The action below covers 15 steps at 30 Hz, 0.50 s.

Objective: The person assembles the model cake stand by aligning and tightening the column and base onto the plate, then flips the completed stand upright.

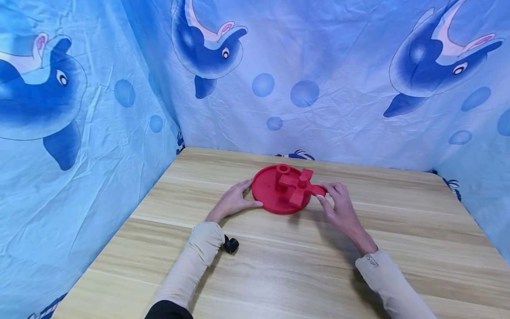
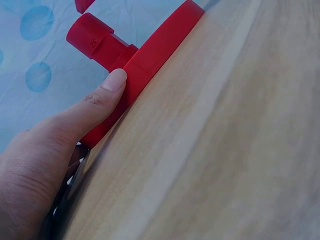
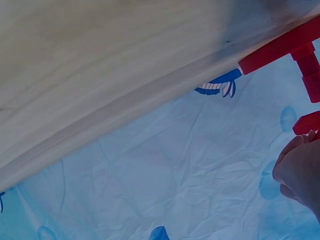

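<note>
The left hand (image 1: 234, 199) holds the round red plastic plate (image 1: 264, 191) on the wooden bench (image 1: 287, 274); the right hand (image 1: 338, 206) pinches the red plastic cross (image 1: 301, 186) by 1 arm above it; a still plate and level cross should help.

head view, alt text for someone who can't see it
A person's left hand holds a round red base on a wooden table, while the right hand pinches a red cross-shaped piece above the base. Blue dolphin-print cloth hangs behind.

A blue cloth (image 1: 342, 137) printed with dolphins (image 1: 191, 37) and bubbles (image 1: 263, 85) hangs behind and beside a wood-grained table (image 1: 287, 279).
</note>
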{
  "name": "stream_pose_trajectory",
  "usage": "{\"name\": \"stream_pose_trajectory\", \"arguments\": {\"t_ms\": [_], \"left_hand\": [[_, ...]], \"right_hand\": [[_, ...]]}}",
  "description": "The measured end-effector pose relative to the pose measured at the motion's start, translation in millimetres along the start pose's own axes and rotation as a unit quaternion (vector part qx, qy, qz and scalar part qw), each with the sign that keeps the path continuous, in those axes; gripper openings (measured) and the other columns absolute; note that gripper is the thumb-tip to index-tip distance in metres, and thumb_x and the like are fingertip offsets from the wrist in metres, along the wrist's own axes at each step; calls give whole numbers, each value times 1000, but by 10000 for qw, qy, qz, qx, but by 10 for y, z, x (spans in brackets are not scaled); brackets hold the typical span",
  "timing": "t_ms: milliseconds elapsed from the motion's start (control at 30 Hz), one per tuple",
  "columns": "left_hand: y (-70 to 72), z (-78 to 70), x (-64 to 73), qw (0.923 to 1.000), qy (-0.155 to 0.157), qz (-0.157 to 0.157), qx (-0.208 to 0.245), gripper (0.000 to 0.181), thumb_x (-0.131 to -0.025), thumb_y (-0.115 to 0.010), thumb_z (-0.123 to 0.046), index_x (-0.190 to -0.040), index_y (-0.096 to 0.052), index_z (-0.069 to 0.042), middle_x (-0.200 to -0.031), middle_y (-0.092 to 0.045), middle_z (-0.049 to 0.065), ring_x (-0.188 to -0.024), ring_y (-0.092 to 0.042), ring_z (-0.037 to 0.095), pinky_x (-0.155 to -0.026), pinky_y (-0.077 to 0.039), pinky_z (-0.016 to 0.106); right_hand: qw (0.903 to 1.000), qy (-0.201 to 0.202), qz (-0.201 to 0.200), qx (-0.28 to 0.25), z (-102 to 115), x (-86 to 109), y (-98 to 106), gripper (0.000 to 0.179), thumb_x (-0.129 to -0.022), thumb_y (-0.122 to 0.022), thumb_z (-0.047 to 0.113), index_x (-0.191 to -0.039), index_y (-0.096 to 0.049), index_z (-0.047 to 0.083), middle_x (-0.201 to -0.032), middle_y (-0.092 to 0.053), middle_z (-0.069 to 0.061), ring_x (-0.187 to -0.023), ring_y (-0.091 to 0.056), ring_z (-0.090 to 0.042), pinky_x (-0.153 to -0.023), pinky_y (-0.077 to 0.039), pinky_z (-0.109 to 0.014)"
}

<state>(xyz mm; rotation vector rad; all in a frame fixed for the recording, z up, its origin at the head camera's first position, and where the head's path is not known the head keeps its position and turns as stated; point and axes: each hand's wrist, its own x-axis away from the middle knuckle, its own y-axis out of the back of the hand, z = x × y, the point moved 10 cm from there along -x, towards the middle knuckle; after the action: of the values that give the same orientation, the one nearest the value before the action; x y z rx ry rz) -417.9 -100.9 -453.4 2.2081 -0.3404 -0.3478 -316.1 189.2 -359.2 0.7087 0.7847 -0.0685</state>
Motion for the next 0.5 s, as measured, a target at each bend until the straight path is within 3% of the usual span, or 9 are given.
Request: {"name": "stream_pose_trajectory", "arguments": {"t_ms": [500], "left_hand": [[-7, -4, -1, 10000, -36, 28, -79, 109, -80, -77, -69, -162, -35, -12, -164, -37, 9, -150, -34, 31, -119, -32, 51]], "right_hand": [[9975, -619, 213, -248, 22, -133, -101, 29, -98, -70, 2, -125, -68, -7, -111, -61, -18, -102, -55, -30, -85, -51, -50]]}}
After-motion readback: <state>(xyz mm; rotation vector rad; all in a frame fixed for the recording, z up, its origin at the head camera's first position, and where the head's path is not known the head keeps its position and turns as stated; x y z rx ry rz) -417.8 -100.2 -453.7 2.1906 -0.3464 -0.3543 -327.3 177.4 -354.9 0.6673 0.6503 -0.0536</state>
